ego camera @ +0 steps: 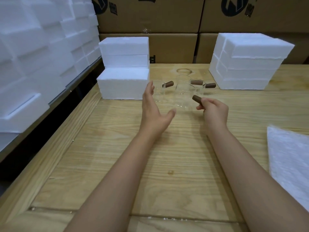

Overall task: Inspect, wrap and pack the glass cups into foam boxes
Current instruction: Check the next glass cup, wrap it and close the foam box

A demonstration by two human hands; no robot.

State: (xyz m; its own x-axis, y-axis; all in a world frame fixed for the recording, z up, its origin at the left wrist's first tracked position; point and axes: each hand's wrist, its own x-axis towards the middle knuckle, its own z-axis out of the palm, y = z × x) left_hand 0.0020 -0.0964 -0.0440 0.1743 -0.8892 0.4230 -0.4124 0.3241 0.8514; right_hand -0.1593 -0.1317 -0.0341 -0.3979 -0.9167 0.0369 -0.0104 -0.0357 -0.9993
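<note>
Cups (183, 80), four, stand toward the worktop's (117, 156) far edge. Right hand (215, 110) pinches one's handle (197, 99); left hand (153, 109) spread beside it.

No print is reading clearly behind the wooden table (167, 164).
Beyond the table's far edge, cardboard cartons (150, 19) are showing black print: a cropped round emblem (99, 5) with sideways characters (113, 8), a second emblem (234, 5), and a small black mark (152, 59). All of it is blurring past legibility.

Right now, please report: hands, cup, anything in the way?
Right hand pinches brown handle of front glass cup. Left hand open, left of it. Three more cups close behind.
</note>
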